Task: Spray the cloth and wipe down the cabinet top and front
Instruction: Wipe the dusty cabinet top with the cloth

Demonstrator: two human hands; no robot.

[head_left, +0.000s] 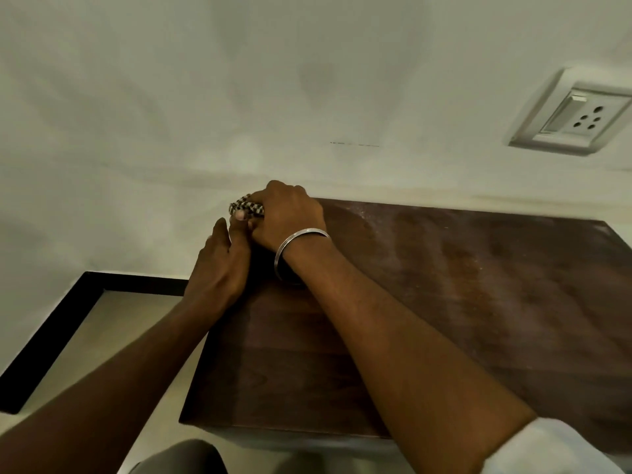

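The dark brown wooden cabinet top fills the lower right; its right part looks dusty and pale. At its far left corner, against the wall, my right hand grips a bunched black-and-white patterned cloth; most of the cloth is hidden under the hand. A silver bangle sits on that wrist. My left hand rests at the cabinet's left edge just beside the right hand, fingers straight and touching the edge. The cabinet front and any spray bottle are out of view.
A white wall rises directly behind the cabinet, with a white switch-and-socket plate at the upper right. To the left, a black skirting strip borders a pale floor.
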